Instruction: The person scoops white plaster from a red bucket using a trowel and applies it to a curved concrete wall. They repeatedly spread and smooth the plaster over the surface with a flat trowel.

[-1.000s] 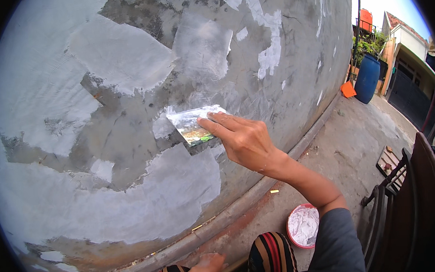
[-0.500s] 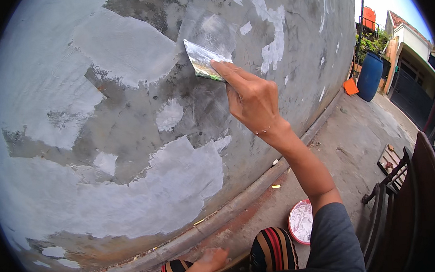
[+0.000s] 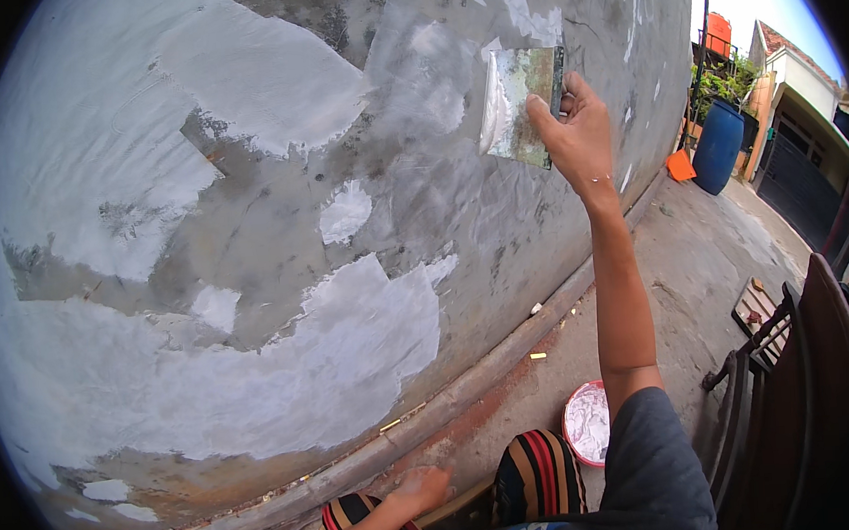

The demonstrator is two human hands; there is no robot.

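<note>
My right hand (image 3: 580,137) grips a wide putty knife (image 3: 524,103), thumb on the face of the blade and fingers behind it. White putty clings along the blade's left edge. The knife is upright in front of the grey wall (image 3: 256,217), which carries several broad white patches; whether the blade touches it I cannot tell. A thin, smeared patch (image 3: 423,80) lies just left of the knife. Low down, my left hand (image 3: 423,489) hangs loosely by my knee in striped trousers, its fingers slightly bent and nothing visible in them.
A red-rimmed tub of white putty (image 3: 588,425) stands on the concrete ground beside my right knee. Dark wooden furniture (image 3: 792,388) is at the right. Farther off are a blue barrel (image 3: 719,148) and an orange dustpan-like piece (image 3: 681,165). A raised ledge (image 3: 471,388) follows the wall's foot.
My right hand has moved right with the putty knife, off the smeared patch. The blade has turned more upright, now showing putty on its face. My left hand has shifted slightly.
</note>
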